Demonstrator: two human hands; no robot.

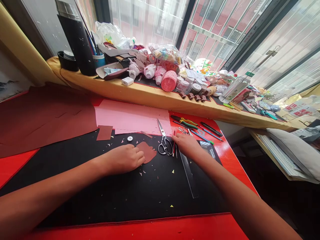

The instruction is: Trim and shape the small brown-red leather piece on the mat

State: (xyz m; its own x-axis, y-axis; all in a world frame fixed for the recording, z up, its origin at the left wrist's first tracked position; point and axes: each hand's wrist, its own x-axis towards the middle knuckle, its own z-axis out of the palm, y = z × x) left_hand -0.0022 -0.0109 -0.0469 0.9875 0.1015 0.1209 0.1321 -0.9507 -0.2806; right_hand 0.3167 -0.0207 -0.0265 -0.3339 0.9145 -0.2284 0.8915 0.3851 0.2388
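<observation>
1. both forearms reach in from six o'clock over the black mat (125, 196).
2. left hand (125, 159), fingers curled and nearly closed, presses flat on the brown cutout (148, 151) at the mat's centre.
3. right hand (186, 144), fingers loosely bent, rests at two o'clock of the cutout, fingertips touching the thin tools just beside the scissors (163, 141); it grips nothing i can see.
4. best to keep the cutout pinned and pick one tool cleanly.

The near half of the black mat (120, 196) lies open. Further back, scissors (163, 141), a ruler (189, 173) and pens (207, 131) crowd the right side.
</observation>
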